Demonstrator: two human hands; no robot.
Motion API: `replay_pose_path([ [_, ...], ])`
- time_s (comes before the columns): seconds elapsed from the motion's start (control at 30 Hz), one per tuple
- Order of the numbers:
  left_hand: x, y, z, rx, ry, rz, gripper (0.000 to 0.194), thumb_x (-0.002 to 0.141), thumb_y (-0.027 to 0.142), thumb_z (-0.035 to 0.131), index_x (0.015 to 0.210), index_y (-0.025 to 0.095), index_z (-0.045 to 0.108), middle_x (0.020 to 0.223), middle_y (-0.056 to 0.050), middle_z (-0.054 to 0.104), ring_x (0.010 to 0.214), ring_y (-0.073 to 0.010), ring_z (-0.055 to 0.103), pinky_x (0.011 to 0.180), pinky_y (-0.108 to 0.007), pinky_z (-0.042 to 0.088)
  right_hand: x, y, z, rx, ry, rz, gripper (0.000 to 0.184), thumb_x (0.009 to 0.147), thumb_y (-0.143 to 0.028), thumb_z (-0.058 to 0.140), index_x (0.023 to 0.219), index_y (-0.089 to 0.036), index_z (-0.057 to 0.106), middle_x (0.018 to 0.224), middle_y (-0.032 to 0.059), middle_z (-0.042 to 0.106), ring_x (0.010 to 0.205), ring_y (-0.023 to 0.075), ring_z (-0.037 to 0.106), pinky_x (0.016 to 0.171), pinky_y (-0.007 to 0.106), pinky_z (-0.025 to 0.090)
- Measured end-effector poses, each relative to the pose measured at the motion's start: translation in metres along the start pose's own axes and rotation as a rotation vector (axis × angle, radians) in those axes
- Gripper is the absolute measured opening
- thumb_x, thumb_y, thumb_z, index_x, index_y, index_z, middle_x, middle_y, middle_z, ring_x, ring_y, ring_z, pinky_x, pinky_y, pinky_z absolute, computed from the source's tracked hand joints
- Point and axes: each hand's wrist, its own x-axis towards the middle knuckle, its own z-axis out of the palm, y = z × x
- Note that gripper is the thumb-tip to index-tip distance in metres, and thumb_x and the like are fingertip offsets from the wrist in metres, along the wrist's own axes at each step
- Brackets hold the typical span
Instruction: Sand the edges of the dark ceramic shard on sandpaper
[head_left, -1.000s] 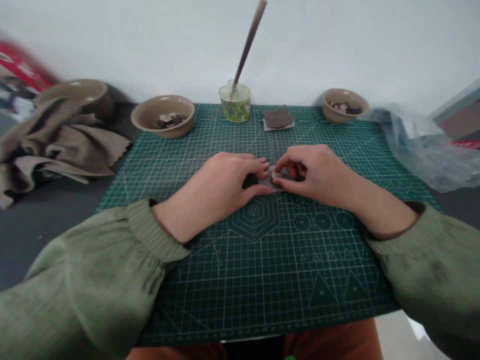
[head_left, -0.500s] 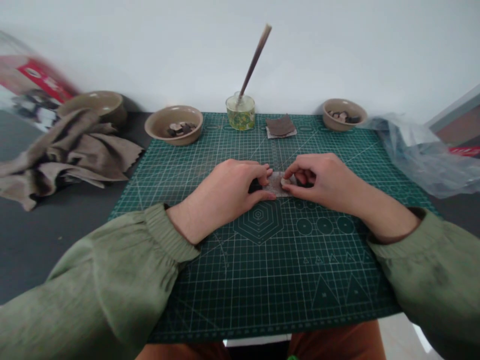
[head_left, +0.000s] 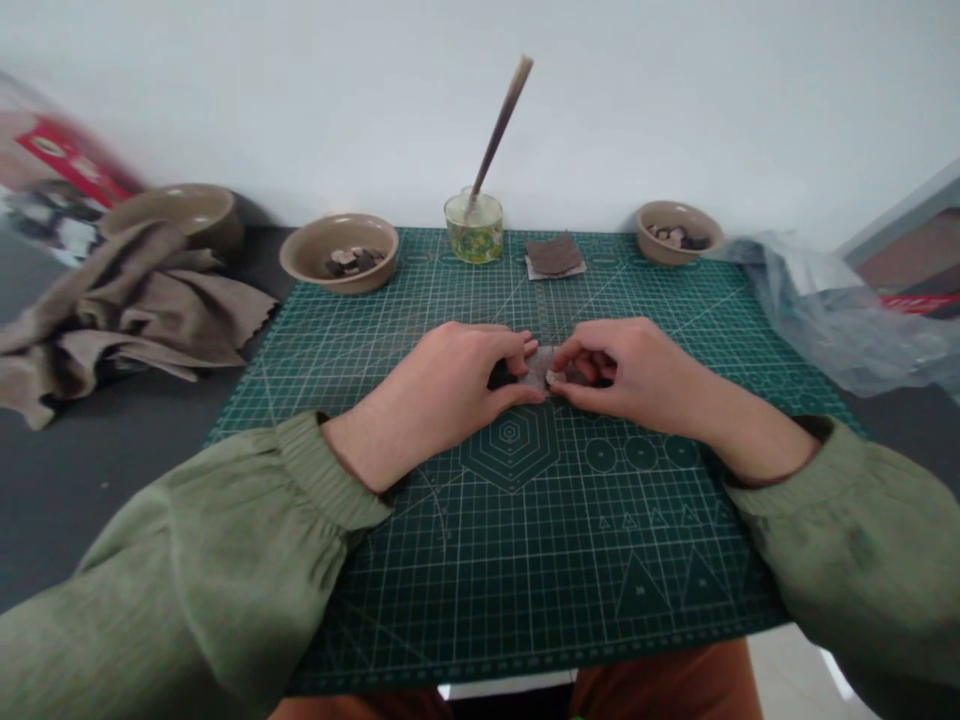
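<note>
On the green cutting mat [head_left: 525,560], a small grey piece of cloth [head_left: 537,368] lies between my hands. My left hand [head_left: 457,375] holds down its left side, the thumb on the near edge and the fingertips on the far edge. A small pale piece [head_left: 551,378], stone-like but too small to make out, is pinched between the thumb and index finger of my right hand [head_left: 626,370], low over the cloth. That hand hides the cloth's right end.
Two brown bowls, one at left [head_left: 341,250] and one at right [head_left: 679,232], hold small dark and pale pieces. Between them stand a glass cup [head_left: 474,235] with a stick [head_left: 502,125] and stacked cloth squares [head_left: 555,256]. Brown cloth [head_left: 157,305] lies left, plastic film [head_left: 832,320] right.
My right hand has shifted left over the grey cloth with the pale piece, closer to my left hand. My left hand stays on the cloth. The whole view has swung slightly.
</note>
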Motion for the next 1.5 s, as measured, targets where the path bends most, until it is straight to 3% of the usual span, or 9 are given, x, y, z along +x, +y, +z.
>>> replay_pose_path([
  [0.13,-0.001,-0.002,0.001,0.005,0.006,0.018,0.025,0.094,0.041,0.091,0.101,0.021,0.078,0.116,-0.004,0.087,0.113,-0.0318,0.083,0.098,-0.042,0.061,0.001,0.000,-0.001,-0.054,0.085,0.043,0.006,0.091,-0.023,0.082,0.093,-0.017,0.081,0.073,-0.0012,0.066,0.064,0.0148,0.057,0.063,0.031,0.040],
  [0.27,-0.004,-0.004,0.001,-0.015,-0.006,0.029,0.023,0.096,0.040,0.089,0.099,0.021,0.075,0.124,-0.006,0.086,0.119,-0.0331,0.081,0.100,-0.044,0.062,-0.001,-0.004,-0.004,0.070,-0.003,-0.015,0.005,0.087,-0.020,0.084,0.091,-0.020,0.081,0.074,-0.0018,0.068,0.064,0.0139,0.058,0.062,0.030,0.043],
  [0.4,-0.006,-0.001,-0.001,-0.039,0.008,0.061,0.036,0.098,0.040,0.087,0.126,0.021,0.074,0.132,-0.011,0.081,0.121,-0.0327,0.079,0.104,-0.047,0.062,-0.008,-0.009,-0.010,0.330,0.193,0.181,0.019,0.090,-0.037,0.091,0.101,-0.023,0.084,0.072,-0.0010,0.072,0.060,0.0151,0.062,0.054,0.029,0.049],
  [0.5,-0.006,0.008,-0.004,-0.175,0.142,0.131,0.056,0.095,0.035,0.091,0.143,0.021,0.065,0.142,-0.013,0.075,0.130,-0.0307,0.075,0.110,-0.045,0.062,-0.009,-0.013,-0.010,0.642,0.254,0.244,0.027,0.087,-0.040,0.096,0.104,-0.024,0.083,0.080,0.0019,0.080,0.067,0.0191,0.075,0.060,0.030,0.061],
  [0.67,-0.008,0.024,-0.007,-0.401,0.391,0.181,0.040,0.096,0.032,0.091,0.129,0.021,0.071,0.120,-0.008,0.081,0.105,-0.0204,0.080,0.095,-0.034,0.067,-0.007,-0.017,-0.006,0.884,0.201,0.173,0.029,0.087,-0.033,0.098,0.107,-0.024,0.079,0.096,0.0046,0.087,0.082,0.0204,0.085,0.073,0.029,0.070],
  [0.8,-0.011,0.029,-0.008,-0.446,0.452,0.187,0.022,0.098,0.022,0.088,0.116,0.020,0.075,0.108,-0.004,0.082,0.095,-0.0156,0.080,0.087,-0.029,0.067,-0.007,-0.021,-0.006,0.899,0.158,0.120,0.031,0.086,-0.032,0.099,0.106,-0.022,0.078,0.096,0.0056,0.087,0.083,0.0200,0.085,0.077,0.029,0.071],
  [0.93,-0.011,0.028,-0.011,-0.417,0.478,0.204,0.015,0.099,0.022,0.086,0.112,0.021,0.079,0.101,-0.004,0.082,0.091,-0.0162,0.078,0.084,-0.031,0.065,-0.009,-0.023,-0.006,0.935,0.146,0.140,0.034,0.089,-0.033,0.097,0.114,-0.026,0.075,0.098,0.0046,0.088,0.086,0.0222,0.087,0.079,0.033,0.074],
  [1.3,-0.013,0.031,-0.013,-0.470,0.498,0.187,0.018,0.098,0.021,0.087,0.116,0.022,0.085,0.103,-0.006,0.085,0.086,-0.0166,0.080,0.081,-0.030,0.070,-0.015,-0.027,-0.010,0.831,0.230,0.075,0.031,0.091,-0.022,0.095,0.118,-0.029,0.081,0.101,0.0047,0.090,0.086,0.0235,0.088,0.078,0.035,0.077],
  [1.5,-0.012,0.034,-0.015,-0.642,0.450,0.137,0.017,0.095,0.018,0.089,0.112,0.020,0.086,0.104,-0.006,0.086,0.088,-0.0165,0.082,0.083,-0.029,0.071,-0.021,-0.024,-0.010,0.801,0.242,0.039,0.030,0.092,-0.018,0.094,0.118,-0.030,0.085,0.102,0.0045,0.090,0.084,0.0243,0.089,0.077,0.036,0.077],
])
